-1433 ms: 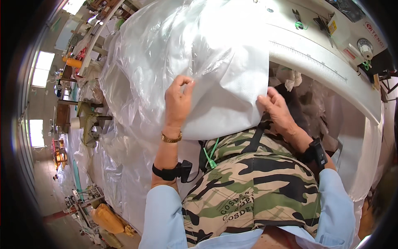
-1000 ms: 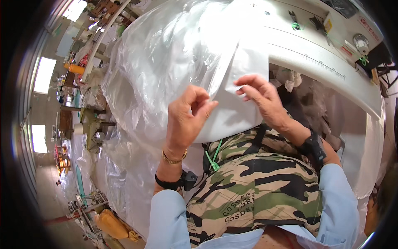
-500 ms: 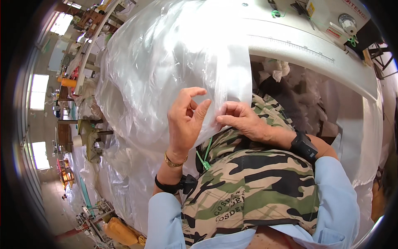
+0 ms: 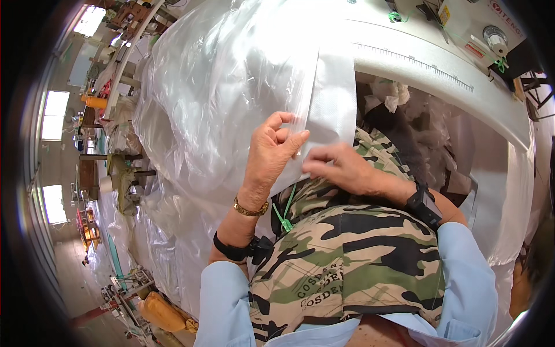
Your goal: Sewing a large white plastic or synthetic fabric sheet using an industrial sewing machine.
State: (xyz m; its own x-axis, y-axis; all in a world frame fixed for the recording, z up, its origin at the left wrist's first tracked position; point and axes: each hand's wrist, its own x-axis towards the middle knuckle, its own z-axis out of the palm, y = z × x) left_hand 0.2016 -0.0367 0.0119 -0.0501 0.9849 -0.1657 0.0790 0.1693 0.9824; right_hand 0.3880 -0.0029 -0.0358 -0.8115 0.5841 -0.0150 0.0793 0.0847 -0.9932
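A large billowing sheet of clear plastic film [image 4: 214, 98] spreads over the table edge and down across my lap. Along its right side lies a strip of white woven sheet [image 4: 334, 95]. My left hand [image 4: 270, 151] closes thumb and forefinger on the gathered edge of the film, just left of that strip. Close by on the right, my right hand [image 4: 342, 169] has its fingers curled by the strip's lower end. Motion blurs those fingertips, so whether they grip anything cannot be made out.
A white sewing table edge with a printed ruler [image 4: 413, 62] curves across the upper right. The machine's round dial [image 4: 495, 39] is beyond it. Crumpled pale scraps [image 4: 390, 95] lie under the table. A green cord [image 4: 285, 222] hangs at my camouflage apron [image 4: 381, 248].
My left hand has moved right and up, and its fingers have closed on the film edge. My right hand has drawn slightly away from the film, its fingers now blurred.
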